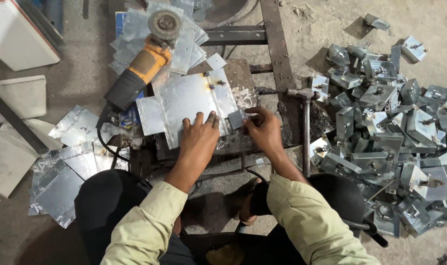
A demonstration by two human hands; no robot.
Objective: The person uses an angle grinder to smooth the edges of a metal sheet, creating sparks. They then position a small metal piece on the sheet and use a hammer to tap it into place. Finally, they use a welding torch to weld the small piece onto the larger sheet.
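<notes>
Item: folded sheet-metal plate (189, 100), galvanised, lying flat on a small scorched steel work stand (243, 81). Small weld spots show near its upper right fold.

Item: small square metal tab (236, 119), just beside the plate's lower right edge, touching or very nearly touching it; which one cannot be told.

Left hand (199, 135): palm down, fingers spread flat on the lower part of the plate, pressing rather than gripping; nothing is enclosed in it.

Right hand (263, 128): fingers curled, tips pinching the right side of the tab and keeping it against the plate edge. How tightly it is pinched cannot be told.

Item: angle grinder (142, 66), yellow body, black handle, disc uppermost, resting on a stack of flat sheets (184, 34) behind the plate. Untouched.

Item: hammer (306, 122), steel, head at top, handle running down the stand's right side. Untouched.

Item: heap of finished folded boxes (385, 122), on the floor to the right, well apart from the hands.

Item: loose cut sheets (66, 172), on the floor to the left.

Handling note (judgement): the tab sits best if the left palm keeps the plate from sliding while the right fingertips square the tab flush to the edge, with no gap or tilt, and stay clear of the joint line itself.
</notes>
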